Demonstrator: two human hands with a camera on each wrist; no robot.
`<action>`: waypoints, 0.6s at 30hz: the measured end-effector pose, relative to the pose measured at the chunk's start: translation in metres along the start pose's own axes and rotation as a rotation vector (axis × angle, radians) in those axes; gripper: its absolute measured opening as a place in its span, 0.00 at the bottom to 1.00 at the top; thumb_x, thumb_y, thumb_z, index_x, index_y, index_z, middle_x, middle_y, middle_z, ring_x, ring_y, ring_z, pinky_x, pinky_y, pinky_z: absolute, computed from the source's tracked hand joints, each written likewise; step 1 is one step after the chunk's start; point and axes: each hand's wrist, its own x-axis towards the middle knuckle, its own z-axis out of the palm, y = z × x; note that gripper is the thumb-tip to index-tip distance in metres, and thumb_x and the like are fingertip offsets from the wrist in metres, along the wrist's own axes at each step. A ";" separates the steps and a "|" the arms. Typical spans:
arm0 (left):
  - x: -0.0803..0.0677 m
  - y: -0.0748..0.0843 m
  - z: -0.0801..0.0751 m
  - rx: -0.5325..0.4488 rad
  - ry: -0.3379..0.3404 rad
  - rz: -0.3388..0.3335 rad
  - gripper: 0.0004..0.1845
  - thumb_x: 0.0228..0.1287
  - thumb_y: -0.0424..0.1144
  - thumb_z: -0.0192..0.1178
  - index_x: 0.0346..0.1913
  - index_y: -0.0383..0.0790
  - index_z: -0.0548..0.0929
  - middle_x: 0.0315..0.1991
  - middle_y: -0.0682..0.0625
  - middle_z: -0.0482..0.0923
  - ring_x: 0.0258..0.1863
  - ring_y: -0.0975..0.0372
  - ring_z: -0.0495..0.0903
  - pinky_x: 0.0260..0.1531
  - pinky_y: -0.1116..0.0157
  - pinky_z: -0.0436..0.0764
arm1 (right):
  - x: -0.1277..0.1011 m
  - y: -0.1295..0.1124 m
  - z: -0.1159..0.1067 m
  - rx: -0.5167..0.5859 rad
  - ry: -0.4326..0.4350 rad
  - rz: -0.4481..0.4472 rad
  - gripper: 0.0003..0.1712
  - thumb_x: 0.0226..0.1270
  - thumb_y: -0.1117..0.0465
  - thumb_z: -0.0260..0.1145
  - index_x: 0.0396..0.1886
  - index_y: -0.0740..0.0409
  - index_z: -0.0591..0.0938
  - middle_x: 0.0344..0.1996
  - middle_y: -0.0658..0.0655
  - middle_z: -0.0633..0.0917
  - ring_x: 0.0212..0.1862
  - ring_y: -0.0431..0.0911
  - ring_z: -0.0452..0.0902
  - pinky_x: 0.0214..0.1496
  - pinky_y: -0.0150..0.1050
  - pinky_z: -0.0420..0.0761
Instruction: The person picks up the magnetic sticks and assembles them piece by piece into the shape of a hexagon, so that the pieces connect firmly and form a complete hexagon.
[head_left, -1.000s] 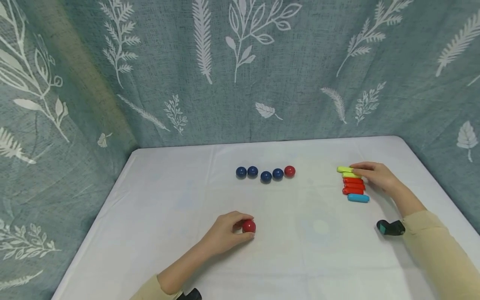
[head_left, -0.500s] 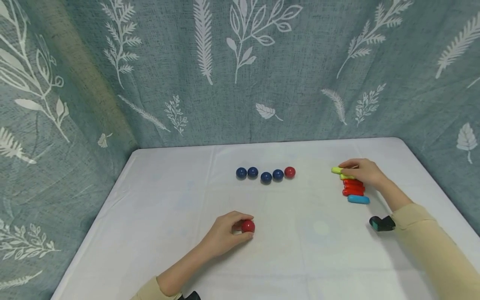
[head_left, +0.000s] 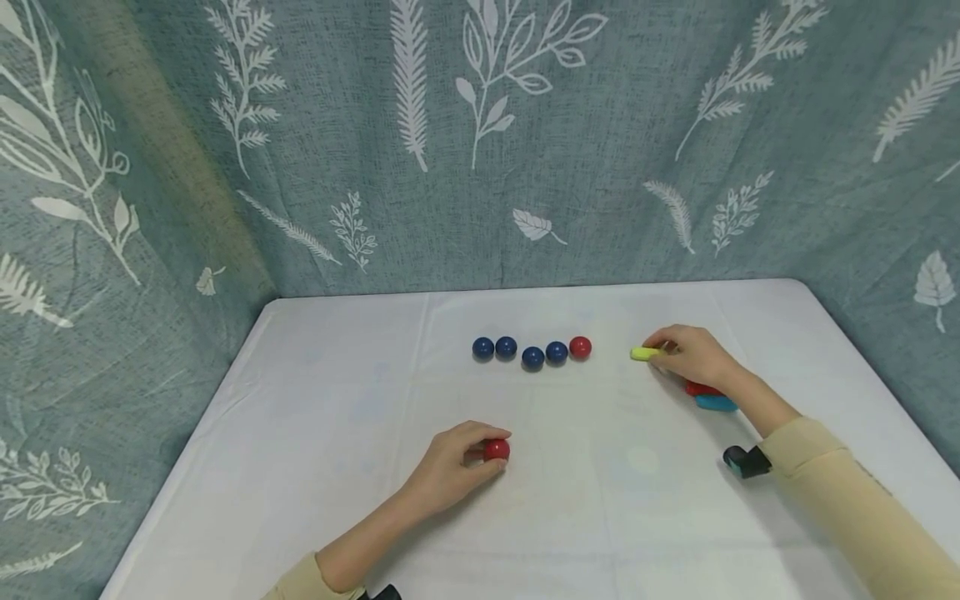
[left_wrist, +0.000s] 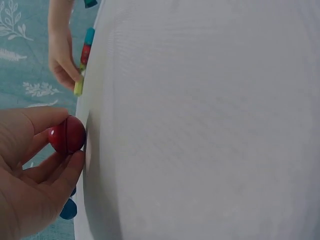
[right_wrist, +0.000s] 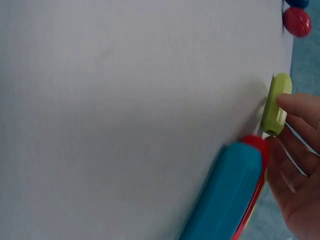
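Pinching a yellow stick [head_left: 642,353] at far right, the right hand [head_left: 693,354] is closed to the stick's width; the left hand [head_left: 453,467] (closed only ball-wide) grips a red ball [head_left: 496,450] further left, nearer than the blue balls [head_left: 532,358].

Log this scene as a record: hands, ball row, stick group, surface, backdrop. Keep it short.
left hand: holds red ball
right hand: pinches yellow stick
ball row, head view left to right: four blue balls, end red ball
stick group: blue stick, red; partly hidden, count unclear
surface: white cloth
backdrop: green leaf-print fabric
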 end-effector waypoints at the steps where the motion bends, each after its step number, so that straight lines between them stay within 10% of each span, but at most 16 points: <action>1: 0.000 0.000 0.000 -0.005 0.001 0.001 0.18 0.54 0.30 0.65 0.50 0.38 0.80 0.45 0.51 0.79 0.43 0.64 0.78 0.42 0.71 0.76 | 0.000 -0.002 0.002 -0.002 0.003 -0.019 0.15 0.60 0.64 0.63 0.47 0.62 0.80 0.42 0.61 0.80 0.41 0.52 0.74 0.44 0.48 0.75; 12: 0.002 0.000 0.000 -0.050 0.011 0.001 0.20 0.52 0.27 0.66 0.51 0.33 0.79 0.45 0.46 0.78 0.44 0.58 0.79 0.43 0.68 0.77 | -0.005 -0.030 0.029 0.051 -0.022 -0.157 0.14 0.57 0.64 0.67 0.44 0.56 0.82 0.40 0.52 0.81 0.41 0.46 0.75 0.44 0.44 0.76; 18: -0.001 0.028 -0.009 -0.082 0.008 0.005 0.20 0.52 0.22 0.63 0.50 0.25 0.77 0.45 0.37 0.77 0.44 0.49 0.78 0.43 0.59 0.77 | -0.010 -0.047 0.042 0.077 -0.041 -0.240 0.13 0.56 0.65 0.67 0.43 0.55 0.82 0.39 0.49 0.81 0.41 0.43 0.74 0.45 0.41 0.76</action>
